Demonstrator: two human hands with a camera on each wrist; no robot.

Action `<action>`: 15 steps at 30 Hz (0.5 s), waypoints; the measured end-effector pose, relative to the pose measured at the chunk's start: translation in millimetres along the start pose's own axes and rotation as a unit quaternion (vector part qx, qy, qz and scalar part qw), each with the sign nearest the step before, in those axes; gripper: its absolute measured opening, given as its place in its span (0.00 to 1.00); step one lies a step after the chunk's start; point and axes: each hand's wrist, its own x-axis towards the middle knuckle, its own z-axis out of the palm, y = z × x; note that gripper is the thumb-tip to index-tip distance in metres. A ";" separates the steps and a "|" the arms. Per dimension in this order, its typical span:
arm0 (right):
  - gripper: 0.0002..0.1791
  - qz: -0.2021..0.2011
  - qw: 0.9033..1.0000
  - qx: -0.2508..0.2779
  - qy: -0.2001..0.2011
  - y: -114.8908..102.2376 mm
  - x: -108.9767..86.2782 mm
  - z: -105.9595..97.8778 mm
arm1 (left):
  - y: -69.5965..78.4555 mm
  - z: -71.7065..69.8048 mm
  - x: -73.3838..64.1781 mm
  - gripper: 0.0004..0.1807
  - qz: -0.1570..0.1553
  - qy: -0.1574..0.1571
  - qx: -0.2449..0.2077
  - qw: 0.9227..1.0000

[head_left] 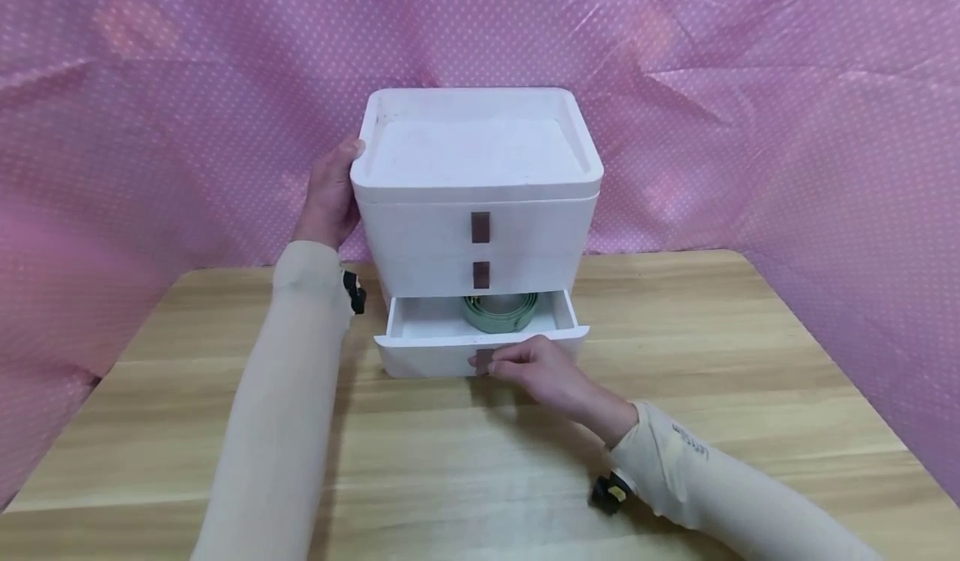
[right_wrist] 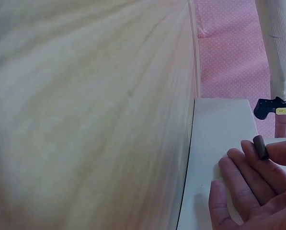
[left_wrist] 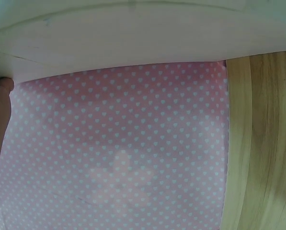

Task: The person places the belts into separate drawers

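Observation:
A white drawer unit (head_left: 480, 236) stands on the wooden table, its bottom drawer (head_left: 427, 361) pulled partway out. Inside that drawer lies a coiled green belt (head_left: 498, 319), partly hidden under the drawer above. My right hand (head_left: 543, 378) pinches the brown pull tab (head_left: 483, 359) on the drawer front; the right wrist view shows this tab (right_wrist: 260, 147) between thumb and index finger, other fingers extended. At the unit's upper left side, my left hand (head_left: 330, 194) presses with its fingertips by the top rim. Most of its fingers are hidden there.
The upper two drawers are closed, each with a brown tab (head_left: 481, 227). A raised rim borders the unit's tray-like top (head_left: 480, 148). Pink dotted cloth (head_left: 712, 111) hangs behind and beside the wooden table (head_left: 712, 353).

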 end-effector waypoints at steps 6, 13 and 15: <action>0.11 0.008 1.000 0.005 0.006 -2.7 0.3 -0.7 | -0.2 1.5 1.3 0.25 0.002 -0.004 0.008 1.000; 0.11 0.001 1.000 0.007 0.012 -2.0 0.4 1.6 | -0.6 -0.1 -0.1 0.26 0.008 -0.019 0.011 1.000; 0.12 -0.005 1.000 0.011 0.011 -1.7 1.0 1.9 | -0.3 -0.1 -0.2 0.25 0.010 -0.022 0.004 1.000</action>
